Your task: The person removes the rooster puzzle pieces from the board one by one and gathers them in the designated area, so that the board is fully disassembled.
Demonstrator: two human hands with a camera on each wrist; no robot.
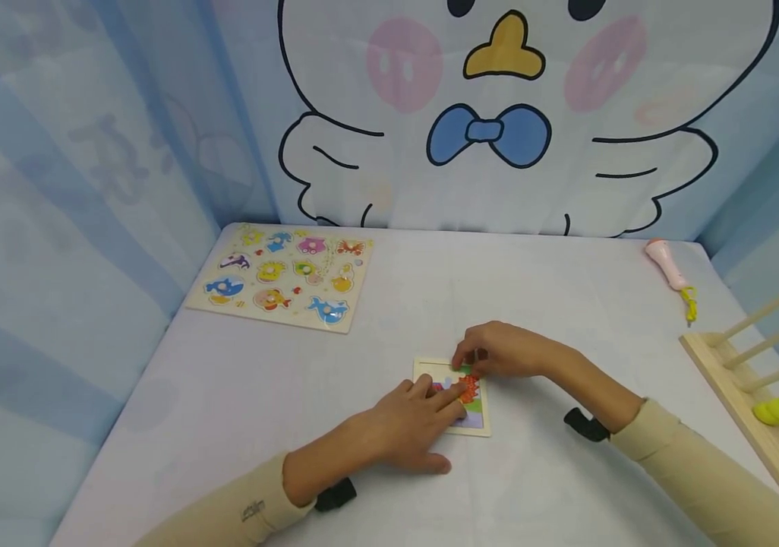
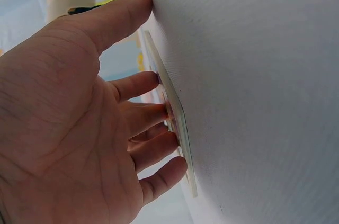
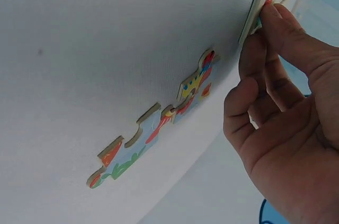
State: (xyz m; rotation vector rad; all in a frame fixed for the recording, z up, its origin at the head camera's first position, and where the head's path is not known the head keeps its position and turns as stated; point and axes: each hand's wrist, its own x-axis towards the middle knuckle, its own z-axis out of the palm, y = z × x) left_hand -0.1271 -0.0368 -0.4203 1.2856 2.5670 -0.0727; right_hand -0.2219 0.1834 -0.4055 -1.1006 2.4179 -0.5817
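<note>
— Fingers first: how do they lie?

— Those of the left hand are spread and fairly straight, tips resting on a small jigsaw puzzle, with the thumb out to the side, clear of it

— And the right hand?

— Curled, thumb and forefinger pinching at the puzzle's far right corner; whether they have the rim or a piece there, I cannot tell

— Where is the puzzle itself?

— On the bench, under the left fingertips, with a spiky red shape and some green showing on it

— Anything near the right hand?

— Its wrist view shows loose jigsaw pieces strung out in an uneven row on the bench, printed in pale blue, red, yellow and green

— Farther out?

— Beige sleeves on both arms; toward the far left corner a knobbed sea-animal puzzle board; at the far right a pink handheld toy with a yellow strap; nearer on the right, a wooden bead rack, partly cut off; behind everything, a curtain printed with a cartoon bird
</note>
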